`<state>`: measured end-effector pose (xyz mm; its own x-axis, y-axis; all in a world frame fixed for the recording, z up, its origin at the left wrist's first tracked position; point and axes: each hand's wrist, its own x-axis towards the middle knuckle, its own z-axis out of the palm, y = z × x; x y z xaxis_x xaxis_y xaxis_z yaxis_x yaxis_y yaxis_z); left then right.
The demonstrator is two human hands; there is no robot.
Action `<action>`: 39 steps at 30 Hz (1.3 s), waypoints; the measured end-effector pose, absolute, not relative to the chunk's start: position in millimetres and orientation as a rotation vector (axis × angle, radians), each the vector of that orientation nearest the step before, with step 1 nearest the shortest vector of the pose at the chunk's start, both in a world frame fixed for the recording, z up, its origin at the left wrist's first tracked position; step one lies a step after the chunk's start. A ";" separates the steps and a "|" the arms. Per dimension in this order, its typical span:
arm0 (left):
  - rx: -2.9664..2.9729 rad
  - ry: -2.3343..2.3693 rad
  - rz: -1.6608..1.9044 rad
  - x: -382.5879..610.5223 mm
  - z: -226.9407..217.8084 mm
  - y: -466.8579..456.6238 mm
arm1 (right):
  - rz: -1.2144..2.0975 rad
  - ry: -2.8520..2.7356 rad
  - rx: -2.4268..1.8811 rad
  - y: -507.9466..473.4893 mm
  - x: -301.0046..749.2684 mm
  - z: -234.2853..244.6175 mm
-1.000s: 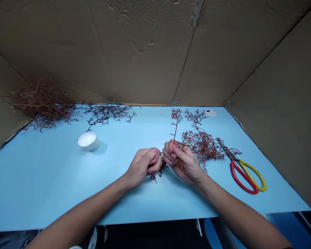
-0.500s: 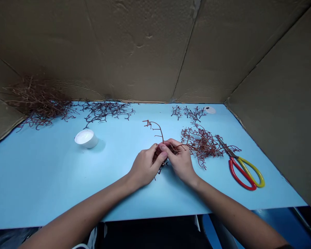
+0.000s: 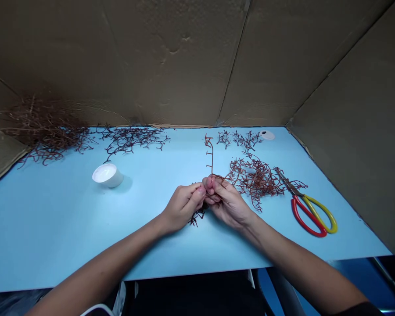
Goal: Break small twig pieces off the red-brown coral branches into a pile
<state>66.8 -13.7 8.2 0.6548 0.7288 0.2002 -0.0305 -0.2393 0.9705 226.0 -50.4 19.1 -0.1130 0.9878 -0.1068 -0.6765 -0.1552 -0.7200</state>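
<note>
My left hand (image 3: 183, 208) and my right hand (image 3: 229, 202) meet over the middle of the table, fingers closed and fingertips touching. From my right hand's pinch rises a thin reddish-brown branched twig (image 3: 212, 154), its stem upright with short side spurs and a forked tip. My left hand grips a dark bunch of branched twigs (image 3: 197, 216), which pokes out beneath the fingers; most of it is hidden. Just right of my right hand lies a tangled pile of reddish twigs (image 3: 258, 180). Scissors (image 3: 311, 215) with one red and one yellow handle rest beside that pile.
A white cup (image 3: 108, 175) stands on the light blue table (image 3: 69, 228). Behind it are dark branched twigs (image 3: 134, 138) and a big brown heap (image 3: 49, 129). Small twig pieces (image 3: 246, 140) and a white disc (image 3: 267, 135) lie back right. Cardboard walls (image 3: 171, 66) enclose the table.
The raised twig has swung from leaning left to nearly upright. My right hand has turned, showing more of its palm side, and the dark bunch has shifted slightly left under my left hand.
</note>
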 end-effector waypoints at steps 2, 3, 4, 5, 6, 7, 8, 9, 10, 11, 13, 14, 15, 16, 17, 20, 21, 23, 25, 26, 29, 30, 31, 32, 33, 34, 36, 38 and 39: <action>1.596 0.520 0.752 67.1 10.2 -15.6 | 1.618 -0.563 -0.638 -50.4 228.2 22.3; 1.560 0.488 0.730 67.7 10.8 -17.0 | 1.606 -0.542 -0.620 -50.1 229.6 23.8; 1.533 0.460 0.708 68.4 10.9 -18.2 | 1.591 -0.530 -0.613 -49.7 231.0 24.9; 1.525 0.445 0.694 68.9 10.6 -18.9 | 1.576 -0.532 -0.618 -49.2 232.3 25.4; 1.537 0.451 0.695 69.2 9.8 -18.9 | 1.558 -0.546 -0.635 -48.6 233.4 25.2; 1.567 0.482 0.717 69.0 8.8 -18.1 | 1.535 -0.563 -0.661 -47.9 234.2 24.3; 1.616 0.534 0.752 68.3 7.5 -16.5 | 1.501 -0.576 -0.694 -47.1 234.5 22.8; 1.677 0.597 0.787 67.3 6.2 -14.3 | 1.453 -0.588 -0.733 -46.3 234.5 21.0; 1.741 0.664 0.817 66.0 4.9 -11.9 | 1.394 -0.603 -0.773 -45.6 234.2 19.0; 1.800 0.723 0.833 64.7 3.8 -9.7 | 1.329 -0.620 -0.810 -45.0 233.6 17.1; 1.900 0.777 0.816 62.9 2.6 -7.0 | 1.203 -0.653 -0.867 -44.0 231.9 14.0; 1.938 0.776 0.791 62.7 2.5 -6.8 | 1.158 -0.666 -0.883 -43.6 231.1 12.9; 1.966 0.766 0.762 62.8 2.9 -7.3 | 1.132 -0.673 -0.893 -43.3 230.5 12.0; 1.984 0.756 0.738 63.3 3.7 -8.3 | 1.122 -0.675 -0.898 -43.1 230.0 11.2; 1.991 0.754 0.721 63.9 4.7 -9.5 | 1.121 -0.671 -0.902 -42.9 229.8 10.3; 1.992 0.782 0.706 65.4 8.0 -12.5 | 1.110 -0.687 -0.924 -42.3 230.0 7.3; 2.000 0.793 0.701 65.8 8.7 -12.8 | 1.086 -0.709 -0.939 -42.3 229.9 6.1; 2.030 0.823 0.688 66.5 8.9 -12.8 | 1.037 -0.774 -0.971 -43.0 229.2 4.2; 2.064 0.870 0.695 67.4 7.6 -12.2 | 1.027 -0.826 -0.984 -44.7 227.6 3.6; 2.083 0.890 0.709 67.8 6.7 -11.8 | 1.041 -0.835 -0.979 -45.8 226.7 4.0; 2.156 0.881 0.756 68.3 4.4 -11.3 | 1.127 -0.774 -0.930 -48.9 224.8 8.2; 2.185 0.846 0.765 68.0 4.2 -11.5 | 1.167 -0.730 -0.911 -49.5 224.7 10.3; 2.207 0.802 0.772 67.7 4.2 -11.9 | 1.211 -0.681 -0.892 -49.9 224.9 12.6; 2.218 0.755 0.782 67.3 4.6 -12.6 | 1.259 -0.633 -0.874 -50.2 225.1 14.9; 2.214 0.712 0.796 67.0 5.1 -13.5 | 1.307 -0.589 -0.854 -50.3 225.3 17.1; 2.196 0.678 0.811 66.8 5.6 -14.7 | 1.355 -0.555 -0.833 -50.4 225.5 19.1; 2.129 0.628 0.835 67.0 6.1 -17.9 | 1.444 -0.510 -0.781 -50.9 225.4 22.5; 2.065 0.581 0.822 67.5 5.4 -21.6 | 1.529 -0.488 -0.731 -51.9 225.6 24.8; 2.042 0.553 0.795 67.5 4.9 -23.5 | 1.568 -0.489 -0.715 -52.5 226.3 25.7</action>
<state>67.5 -23.5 4.9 0.6995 0.6331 0.3314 0.0901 -0.5382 0.8380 226.3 -52.5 25.7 -0.0250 0.9869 -0.1593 -0.7215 -0.1281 -0.6804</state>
